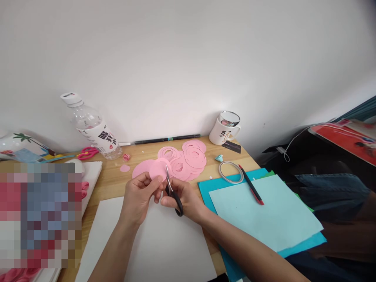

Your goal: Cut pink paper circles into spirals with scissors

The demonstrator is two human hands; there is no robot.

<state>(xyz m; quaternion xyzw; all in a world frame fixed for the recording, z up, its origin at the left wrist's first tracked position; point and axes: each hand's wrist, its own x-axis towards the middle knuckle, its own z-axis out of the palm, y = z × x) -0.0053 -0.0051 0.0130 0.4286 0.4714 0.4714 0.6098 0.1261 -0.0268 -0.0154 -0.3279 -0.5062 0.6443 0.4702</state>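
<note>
Wooden table (111, 176), set against a white wall (164, 78). White sheet (167, 243), flat before the wearer. Darker blue sheet (213, 185), right, bearing a light blue sheet (266, 219). Pink paper cut-outs (192, 156), many of them rings, heaped beyond the hands. Right hand (185, 197): fingers curled closed about the handles of the scissors (173, 194). Left hand (139, 192): thumb and fingers closed in a pinch on the pink disc (157, 168). Scissors, black-handled, blades pointing away from the wearer at the disc's right side. Pink disc, paper, held between the white sheet and the heap; judged very light, thin, flexible, liable to crease or tear; best gripped lightly, flat, by the margin opposite the blades.
</note>
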